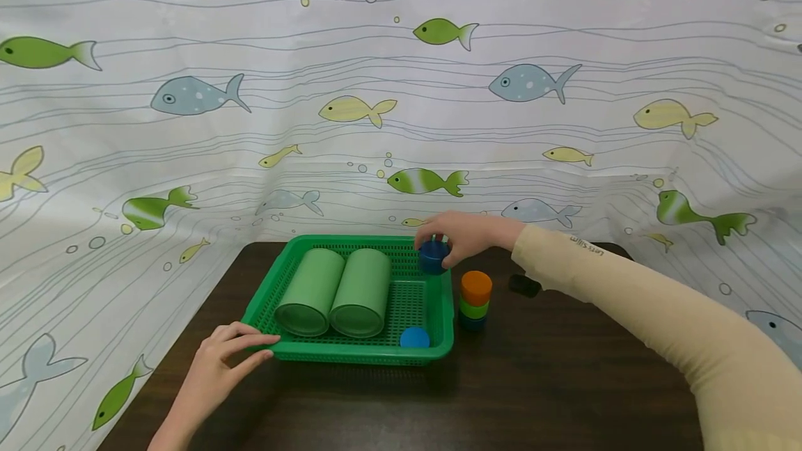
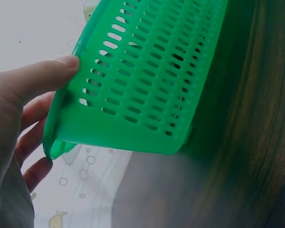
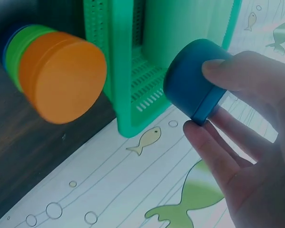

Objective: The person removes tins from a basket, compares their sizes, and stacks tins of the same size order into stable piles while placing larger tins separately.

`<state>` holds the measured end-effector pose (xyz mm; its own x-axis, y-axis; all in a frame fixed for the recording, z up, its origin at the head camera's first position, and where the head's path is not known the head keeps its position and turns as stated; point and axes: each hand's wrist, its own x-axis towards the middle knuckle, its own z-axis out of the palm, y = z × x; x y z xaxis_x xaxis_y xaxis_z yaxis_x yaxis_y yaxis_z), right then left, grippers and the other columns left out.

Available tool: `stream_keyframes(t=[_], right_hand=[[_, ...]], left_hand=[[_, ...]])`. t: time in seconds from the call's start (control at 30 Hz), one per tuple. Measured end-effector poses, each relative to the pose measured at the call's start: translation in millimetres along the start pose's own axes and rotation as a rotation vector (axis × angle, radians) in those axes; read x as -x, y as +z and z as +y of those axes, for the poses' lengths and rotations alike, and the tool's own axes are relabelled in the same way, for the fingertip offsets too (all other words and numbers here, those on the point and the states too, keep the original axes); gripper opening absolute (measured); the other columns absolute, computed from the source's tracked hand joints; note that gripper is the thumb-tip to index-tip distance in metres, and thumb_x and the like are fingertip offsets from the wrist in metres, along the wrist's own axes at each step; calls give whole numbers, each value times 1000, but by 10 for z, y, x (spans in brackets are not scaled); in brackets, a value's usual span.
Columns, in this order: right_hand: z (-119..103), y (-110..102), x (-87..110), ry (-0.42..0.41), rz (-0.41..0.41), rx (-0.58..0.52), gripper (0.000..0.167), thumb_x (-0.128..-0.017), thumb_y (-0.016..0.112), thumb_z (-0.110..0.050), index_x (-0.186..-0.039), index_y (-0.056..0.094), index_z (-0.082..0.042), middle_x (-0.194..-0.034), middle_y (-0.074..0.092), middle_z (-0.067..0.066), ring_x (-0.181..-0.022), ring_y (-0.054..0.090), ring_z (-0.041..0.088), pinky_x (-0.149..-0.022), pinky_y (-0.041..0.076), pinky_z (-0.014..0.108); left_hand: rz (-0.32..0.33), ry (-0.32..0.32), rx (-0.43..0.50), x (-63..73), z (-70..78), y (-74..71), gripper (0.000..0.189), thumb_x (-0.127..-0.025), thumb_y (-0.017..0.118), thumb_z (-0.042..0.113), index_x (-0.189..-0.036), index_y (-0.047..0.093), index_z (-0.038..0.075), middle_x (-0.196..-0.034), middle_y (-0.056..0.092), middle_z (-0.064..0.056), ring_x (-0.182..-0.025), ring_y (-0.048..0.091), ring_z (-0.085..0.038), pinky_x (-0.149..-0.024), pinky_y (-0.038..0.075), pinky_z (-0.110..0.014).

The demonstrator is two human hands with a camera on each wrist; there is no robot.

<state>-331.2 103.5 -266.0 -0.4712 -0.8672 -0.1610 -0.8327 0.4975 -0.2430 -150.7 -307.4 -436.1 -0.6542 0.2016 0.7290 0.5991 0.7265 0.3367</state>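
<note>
My right hand (image 1: 464,234) pinches a small dark blue cylindrical container (image 3: 192,78) between thumb and fingers, over the back right corner of a green plastic basket (image 1: 351,351). My left hand (image 1: 221,359) holds the basket's rim at the front left corner, with the thumb (image 2: 61,71) on the near side and fingers behind the rim. Inside the basket, two pale green cylinders (image 1: 311,291) lie side by side on the left. A bright blue round piece (image 1: 415,338) sits in the front right corner.
Just right of the basket stands a stack of round pieces (image 1: 475,294), orange over green over dark blue. A small black object (image 1: 524,285) lies beyond it under the right forearm. Dark wooden table (image 1: 532,381); a fish-patterned sheet (image 1: 376,138) hangs behind and at both sides.
</note>
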Motion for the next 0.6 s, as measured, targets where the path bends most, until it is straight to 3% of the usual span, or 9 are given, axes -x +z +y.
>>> stream_keyframes(t=[0.27, 0.43, 0.6], right_hand=[[70, -14, 222, 43, -10, -7, 47, -85, 75, -7, -129, 59, -15, -131, 57, 10, -117, 55, 29, -91, 56, 39], [75, -22, 337, 37, 10, 12, 47, -84, 78, -11, -128, 60, -10, -127, 58, 13, -114, 56, 30, -89, 57, 39], [135, 35, 423, 17, 32, 78, 48, -83, 80, -15, -127, 61, -12, -124, 60, 12, -109, 59, 29, -86, 57, 37]], left_hand=[[-30, -31, -45, 13, 34, -53, 52, -61, 86, -6, -101, 79, 26, -97, 66, 13, -102, 46, 3, -87, 32, -18], [-52, -30, -51, 1, 21, -70, 48, -63, 85, -5, -101, 79, 24, -97, 67, 14, -102, 47, 4, -86, 36, -11], [-65, -68, -38, 0, 16, -68, 47, -65, 85, -5, -101, 79, 25, -97, 66, 15, -101, 47, 6, -84, 38, -8]])
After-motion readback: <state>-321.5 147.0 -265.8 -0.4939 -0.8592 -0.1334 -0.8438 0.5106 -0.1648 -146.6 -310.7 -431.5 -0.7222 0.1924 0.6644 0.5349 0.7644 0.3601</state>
